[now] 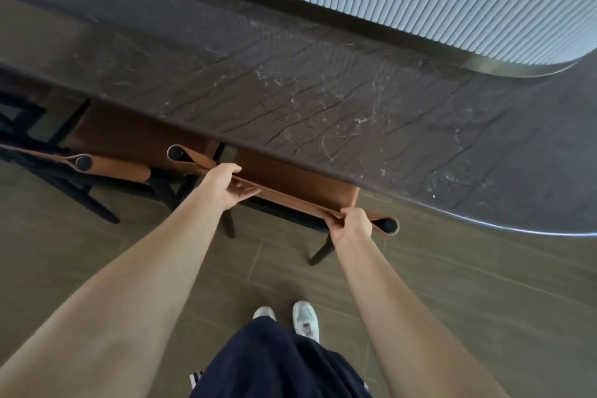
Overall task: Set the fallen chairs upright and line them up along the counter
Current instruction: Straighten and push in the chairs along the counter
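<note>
Chair upright at the dark marble tabletop — held by its tan backrest.

The tabletop runs from upper left to lower right above the tiled floor. The chair stands at its near edge with the seat tucked under and the backrest's long axis parallel to that edge. A second chair stands upright just to its left. The left grip clasps the backrest's top edge near the left post — the right grip clenches it by the right post.
</note>
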